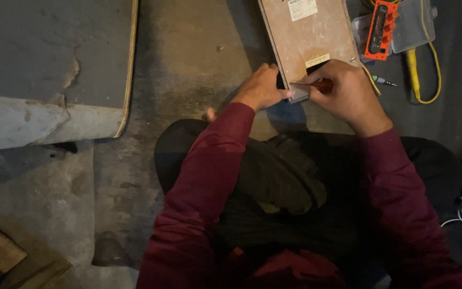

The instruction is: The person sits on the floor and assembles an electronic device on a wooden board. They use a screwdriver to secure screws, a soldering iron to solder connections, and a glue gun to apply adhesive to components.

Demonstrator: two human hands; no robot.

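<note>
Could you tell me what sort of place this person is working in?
Probably an informal repair workshop on the floor: bare concrete floor, a flat beige panel held by the left hand and right hand, and an orange bit set nearby.

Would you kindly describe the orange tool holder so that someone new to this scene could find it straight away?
Start at the flat tan panel that both hands work on, lying on the concrete floor. Just beyond its right edge, at the top of the view, sits a clear plastic case. The orange holder rests on it, a narrow upright block with a dark centre, the only bright orange thing there, unlike the yellow cable beside it.
</note>
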